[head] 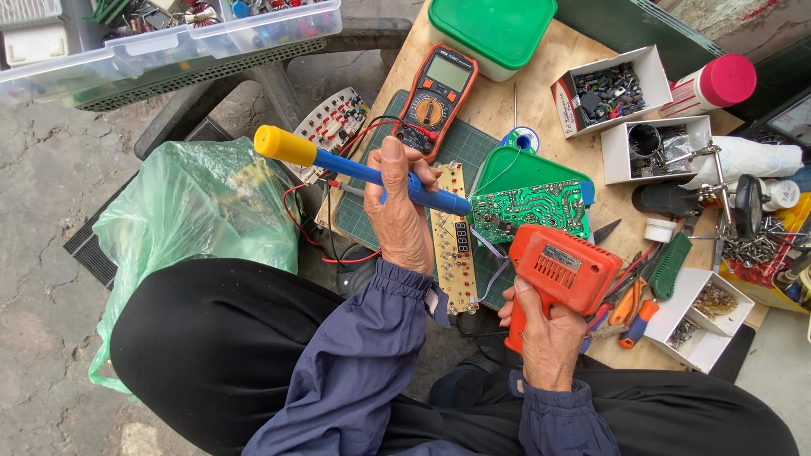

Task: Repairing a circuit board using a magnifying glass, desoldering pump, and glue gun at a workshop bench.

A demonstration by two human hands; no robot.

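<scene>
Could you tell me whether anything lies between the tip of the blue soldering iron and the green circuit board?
Nothing visible does. The left hand holds the blue soldering iron with its tip at the left edge of the green circuit board. The orange tool in the right hand sits just below, beside that spot.

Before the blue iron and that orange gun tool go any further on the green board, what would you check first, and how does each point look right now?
1. Left hand has a firm grip on the blue soldering iron: ok, fingers wrapped round the handle.
2. Right hand grips the orange gun-shaped tool: ok, held by its handle.
3. Iron tip meets the green circuit board: ok, it points at the board's left edge; actual contact cannot tell.
4. Board is steadied: cannot tell, no clamp visible.
5. Red wires clear of the tip: ok, they lie to the left.
6. Multimeter out of the way: ok, it lies farther up the table.
</scene>
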